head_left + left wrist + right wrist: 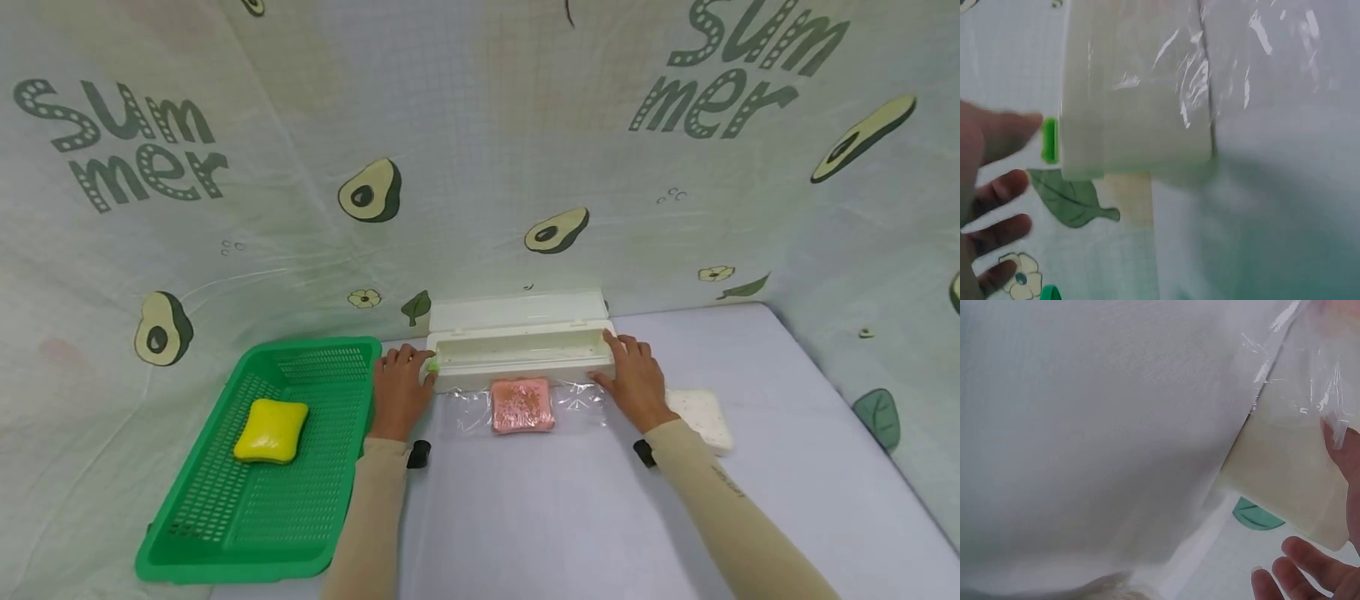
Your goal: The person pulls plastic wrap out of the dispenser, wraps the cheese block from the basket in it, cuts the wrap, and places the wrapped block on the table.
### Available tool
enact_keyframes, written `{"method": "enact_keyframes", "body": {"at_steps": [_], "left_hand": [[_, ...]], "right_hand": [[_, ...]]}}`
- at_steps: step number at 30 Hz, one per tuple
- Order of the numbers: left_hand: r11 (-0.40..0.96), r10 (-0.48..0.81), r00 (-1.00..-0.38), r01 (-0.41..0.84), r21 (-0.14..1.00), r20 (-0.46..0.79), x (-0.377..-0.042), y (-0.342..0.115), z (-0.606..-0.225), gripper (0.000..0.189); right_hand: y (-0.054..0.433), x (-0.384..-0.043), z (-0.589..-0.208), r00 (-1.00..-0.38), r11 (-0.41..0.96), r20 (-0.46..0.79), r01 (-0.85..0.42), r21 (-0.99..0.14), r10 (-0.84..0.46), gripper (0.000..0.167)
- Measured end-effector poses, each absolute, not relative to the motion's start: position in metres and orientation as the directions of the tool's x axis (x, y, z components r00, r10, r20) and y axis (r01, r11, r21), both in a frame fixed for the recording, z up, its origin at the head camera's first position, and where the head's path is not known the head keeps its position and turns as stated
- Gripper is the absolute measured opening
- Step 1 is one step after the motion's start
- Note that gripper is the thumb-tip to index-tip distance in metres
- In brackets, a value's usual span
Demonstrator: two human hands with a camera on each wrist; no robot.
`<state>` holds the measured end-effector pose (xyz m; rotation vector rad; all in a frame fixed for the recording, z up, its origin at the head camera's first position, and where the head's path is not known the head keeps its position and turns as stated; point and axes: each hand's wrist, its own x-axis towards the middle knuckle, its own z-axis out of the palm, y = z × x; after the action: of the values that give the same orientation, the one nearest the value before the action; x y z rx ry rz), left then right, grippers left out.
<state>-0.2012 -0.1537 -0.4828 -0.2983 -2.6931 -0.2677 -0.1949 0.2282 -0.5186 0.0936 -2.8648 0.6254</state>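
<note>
A white cling film dispenser box (pixel 525 367), its lid (pixel 517 310) raised at the back, lies across the table. My left hand (pixel 401 390) is at its left end, fingers loosely extended, with a fingertip right by the green tab (pixel 1050 140). At the right end, my right hand (pixel 636 379) holds the box between index finger and thumb; in the right wrist view the thumb (pixel 1341 447) lies against the film's edge. A pink square sponge-like block (pixel 522 406) sits at the box's front, with clear film (pixel 468 410) spreading from both its sides.
Left of the box stands a green perforated basket (pixel 341 525) holding a yellow cushion-shaped block (pixel 272 431). A white square block (pixel 703 418) lies beside my right forearm, partly hidden by it. A printed cloth (pixel 465 167) hangs behind the table.
</note>
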Motion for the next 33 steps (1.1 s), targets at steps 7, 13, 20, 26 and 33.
{"method": "enact_keyframes", "body": {"at_steps": [7, 13, 20, 26, 33], "left_hand": [[0.889, 0.354, -0.814, 0.446, 0.104, 0.460, -0.202, -0.139, -0.497, 0.049], [0.887, 0.403, -0.782, 0.463, 0.009, 0.476, -0.209, -0.135, -0.505, 0.034], [0.866, 0.426, -0.696, 0.498, -0.040, 0.578, -0.212, -0.138, -0.508, 0.018], [0.848, 0.411, -0.659, 0.529, 0.000, 0.630, -0.208, -0.142, -0.508, 0.006], [0.804, 0.441, -0.687, 0.589, 0.088, 0.577, -0.198, -0.147, -0.510, 0.014]], "right_hand": [[0.229, -0.190, -0.519, -0.969, 0.890, 0.244, -0.139, -0.435, -0.032, 0.081], [0.227, -0.186, -0.522, -0.940, 0.860, 0.338, -0.205, -0.468, -0.040, 0.065], [0.223, -0.184, -0.519, -0.885, 0.840, 0.458, -0.308, -0.447, -0.081, 0.045], [0.223, -0.182, -0.520, -0.824, 0.754, 0.546, -0.451, -0.476, -0.148, 0.030], [0.233, -0.176, -0.526, -0.759, 0.621, 0.556, -0.625, -0.473, -0.339, 0.035]]}}
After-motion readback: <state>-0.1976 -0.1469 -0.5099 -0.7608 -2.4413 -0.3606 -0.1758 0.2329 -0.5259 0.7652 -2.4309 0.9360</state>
